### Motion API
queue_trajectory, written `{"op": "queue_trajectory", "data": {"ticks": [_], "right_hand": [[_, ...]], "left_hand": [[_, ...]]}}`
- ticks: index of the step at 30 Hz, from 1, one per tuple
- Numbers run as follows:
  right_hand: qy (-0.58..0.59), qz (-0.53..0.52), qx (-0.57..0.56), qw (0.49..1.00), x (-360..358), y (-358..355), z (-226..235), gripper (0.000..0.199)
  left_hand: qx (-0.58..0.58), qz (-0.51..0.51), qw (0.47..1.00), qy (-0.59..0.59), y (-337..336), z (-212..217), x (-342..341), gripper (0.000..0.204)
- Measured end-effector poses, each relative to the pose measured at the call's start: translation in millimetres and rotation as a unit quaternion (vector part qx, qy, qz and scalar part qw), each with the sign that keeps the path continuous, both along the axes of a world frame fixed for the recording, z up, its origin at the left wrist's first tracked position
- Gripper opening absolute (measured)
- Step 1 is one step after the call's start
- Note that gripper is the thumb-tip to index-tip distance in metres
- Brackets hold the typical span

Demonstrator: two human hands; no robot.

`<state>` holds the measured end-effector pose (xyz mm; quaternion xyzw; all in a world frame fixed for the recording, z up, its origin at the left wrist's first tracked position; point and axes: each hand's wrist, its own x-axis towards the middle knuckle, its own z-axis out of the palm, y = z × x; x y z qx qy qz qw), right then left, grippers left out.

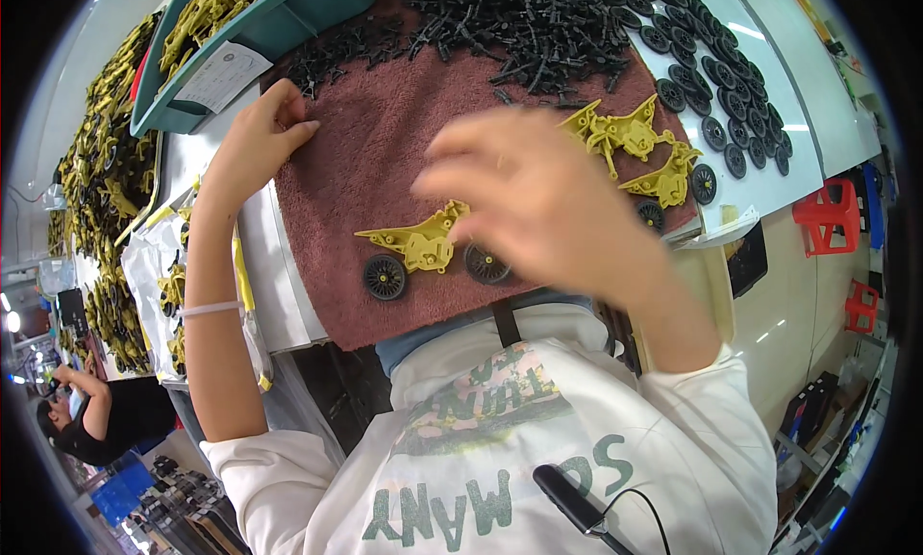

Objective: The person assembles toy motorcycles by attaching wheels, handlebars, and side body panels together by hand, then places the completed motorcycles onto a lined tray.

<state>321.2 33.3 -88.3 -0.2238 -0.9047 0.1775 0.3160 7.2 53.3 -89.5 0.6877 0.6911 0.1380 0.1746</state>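
My left hand (252, 141) is at the upper left of the reddish-brown towel, its bent fingers beside a scatter of small black plastic parts (351, 50). Thumb and forefinger stand apart, with nothing visible between them. Blurred by motion, my right hand (538, 189) hovers over the middle of the towel, fingers curved and apart, with nothing seen in them. Below it lies a yellow toy motorcycle body half (418, 245), with a black spoked wheel (386, 278) at its left and another wheel (487, 264) partly covered by the hand. More yellow body halves (663, 182) lie to the right.
A heap of black parts (538, 26) covers the towel's far side. Many black wheels (735, 108) lie on the white table at right. A teal bin (317, 12) of yellow parts stands at far left, beside piled yellow-and-black pieces (115, 180). Red stools (829, 218) stand at right; another person (106, 411) sits at left.
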Motion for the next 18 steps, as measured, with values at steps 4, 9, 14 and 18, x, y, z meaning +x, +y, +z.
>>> {"op": "queue_trajectory", "data": {"ticks": [4,9,14,18], "right_hand": [[-0.039,-0.075,0.064,0.994,36.5,73.6,14.8,0.013],[-0.148,-0.138,0.132,0.97,18.0,114.2,-2.9,0.019],[-0.258,-0.117,0.086,0.955,-16.6,120.8,8.4,0.023],[-0.242,-0.088,0.17,0.951,-21.9,124.4,-0.6,0.012]], "left_hand": [[0.003,0.029,0.994,-0.11,-18.5,19.2,18.2,0.017],[0.012,0.058,0.972,-0.226,-49.6,35.0,28.0,0.018],[0.029,0.126,0.96,-0.247,-98.8,37.3,55.9,0.017],[0.063,0.08,0.962,-0.253,-119.4,26.3,61.2,0.029]]}}
